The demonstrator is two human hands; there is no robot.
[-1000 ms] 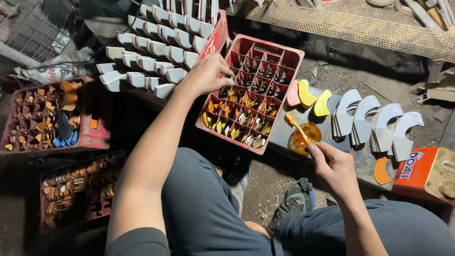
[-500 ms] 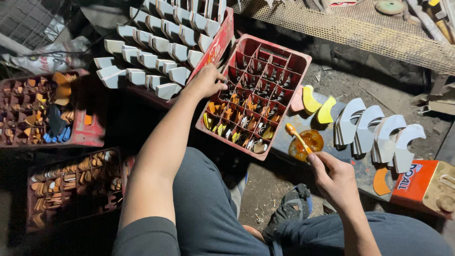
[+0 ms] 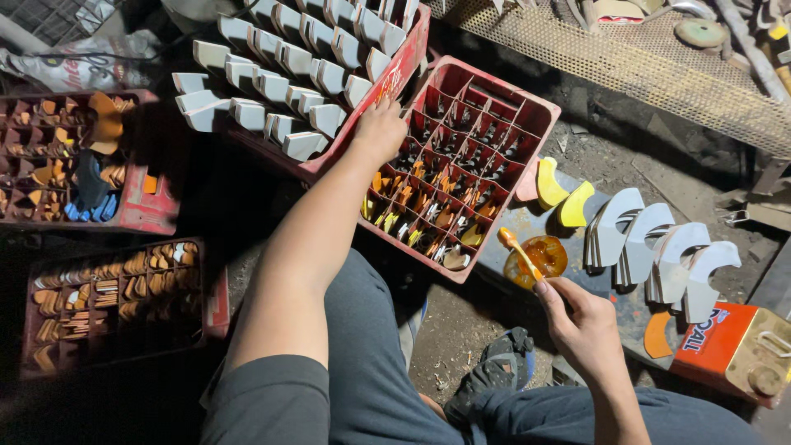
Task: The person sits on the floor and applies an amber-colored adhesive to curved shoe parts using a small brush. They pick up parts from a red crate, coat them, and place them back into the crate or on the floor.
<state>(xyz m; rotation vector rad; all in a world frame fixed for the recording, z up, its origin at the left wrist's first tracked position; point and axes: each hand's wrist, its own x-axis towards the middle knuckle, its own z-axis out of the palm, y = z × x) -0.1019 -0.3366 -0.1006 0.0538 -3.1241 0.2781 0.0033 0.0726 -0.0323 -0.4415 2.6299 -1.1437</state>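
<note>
A seated worker, seen from above, works among crates on a dirt floor. The right hand (image 3: pixel 587 325) is closed around the handle of a small brush (image 3: pixel 517 252), its tip dipped in a shallow dish of amber glue (image 3: pixel 544 255) just right of the divided red crate (image 3: pixel 503 111) at the centre. The left hand (image 3: pixel 381 128) is stretched out, fingers loosely curled and resting on the near-left rim of that crate, where it meets a second red crate (image 3: pixel 404 58) stacked with pale grey curved pieces (image 3: pixel 284 58); it appears to grasp nothing, though the fingertips are hard to make out. In the central crate, the rows of cells nearest the worker hold small tan and orange pieces (image 3: pixel 428 218), while the rows farther away look empty, so by appearance roughly half of it is filled. To the right of the glue dish stand two yellow curved pieces (image 3: pixel 560 194) and a line of grey crescent pieces (image 3: pixel 659 251) leaning one against another. Beyond them, an orange metal can (image 3: pixel 729 346) lies on its side. Well to the left of the central crate, two more crates (image 3: pixel 124 305) sit packed with brown and orange pieces, one with some blue ones too.
</note>
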